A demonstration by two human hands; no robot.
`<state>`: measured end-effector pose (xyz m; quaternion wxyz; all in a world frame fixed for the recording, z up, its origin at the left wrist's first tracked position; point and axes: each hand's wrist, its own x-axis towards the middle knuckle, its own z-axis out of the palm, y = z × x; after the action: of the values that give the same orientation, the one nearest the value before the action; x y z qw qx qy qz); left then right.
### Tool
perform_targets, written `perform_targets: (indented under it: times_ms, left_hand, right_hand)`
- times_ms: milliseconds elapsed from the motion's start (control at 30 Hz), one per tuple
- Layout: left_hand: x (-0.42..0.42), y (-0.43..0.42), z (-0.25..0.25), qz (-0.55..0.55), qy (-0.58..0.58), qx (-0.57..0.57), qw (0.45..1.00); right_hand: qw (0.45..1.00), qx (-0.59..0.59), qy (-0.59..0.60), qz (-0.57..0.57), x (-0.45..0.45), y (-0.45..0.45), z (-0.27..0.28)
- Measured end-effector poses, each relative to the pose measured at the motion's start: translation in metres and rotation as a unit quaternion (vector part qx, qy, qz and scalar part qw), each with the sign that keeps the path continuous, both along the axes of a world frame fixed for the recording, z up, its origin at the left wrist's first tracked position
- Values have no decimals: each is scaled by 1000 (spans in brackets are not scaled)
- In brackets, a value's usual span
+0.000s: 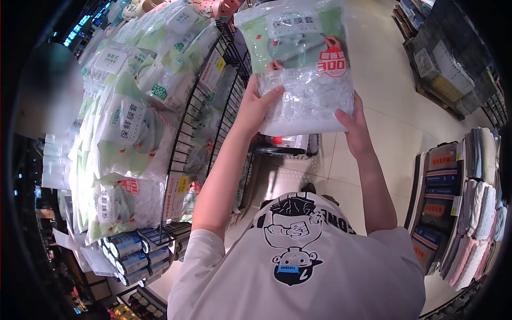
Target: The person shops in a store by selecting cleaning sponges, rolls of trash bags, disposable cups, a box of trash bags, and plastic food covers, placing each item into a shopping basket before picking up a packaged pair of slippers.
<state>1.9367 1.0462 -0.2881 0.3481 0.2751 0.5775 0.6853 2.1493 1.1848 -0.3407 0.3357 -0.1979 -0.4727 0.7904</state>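
Note:
A clear plastic bag of food cover film (306,98), with a green printed top half and a red "300" mark, is held up in front of me. My left hand (258,104) grips its lower left side, thumb lying across the front. On its lower right edge, my right hand (353,124) is closed, thumb in front. The other fingers of both hands are mostly hidden behind the bag. Left of my left arm, similar green and white bags (128,122) are heaped in a black wire rack (184,136).
Below the held bag is a black-edged basket or shelf (288,152). Blue-labelled cylindrical packs (128,256) sit under the rack. Folded textiles (477,197) and boxed goods (437,208) stand at the right. Tiled floor (378,144) lies between the displays.

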Motion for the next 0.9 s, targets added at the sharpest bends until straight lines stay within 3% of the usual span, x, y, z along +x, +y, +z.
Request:
perform_targets:
  times_ms: [67, 133, 300, 400, 533, 633, 733, 800, 833, 900]
  left_hand:
    - [5, 16, -9, -12, 26, -15, 999]
    - [9, 28, -19, -46, 95, -49, 993]
    - [2, 51, -66, -35, 110, -93, 989]
    - [-18, 55, -103, 26, 132, -151, 979]
    - [-66, 53, -164, 94, 63, -271, 956]
    - [-108, 48, -231, 101, -6, -367, 925]
    - [-153, 20, -348, 66, -68, -454, 886]
    - [-162, 16, -393, 41, -115, -499, 858]
    - [-165, 5, -440, 54, -130, -505, 852]
    - [-165, -5, -484, 31, -71, -582, 810]
  right_hand:
    - [995, 59, -79, 33, 3, 19, -19]
    - [994, 40, -86, 47, 4, 33, -40]
    - [992, -8, -102, 77, -8, 61, -90]
    - [989, -11, -107, 99, -32, 70, -123]
    - [977, 0, -188, 102, -86, 64, -200]
    - [958, -40, -262, 111, -120, 52, -231]
    - [922, -140, -322, 161, -148, 39, -281]
    - [904, -105, -381, 164, -160, 21, -366]
    - [887, -87, -420, 172, -164, 15, -382]
    - [868, -116, -451, 174, -174, 7, -398]
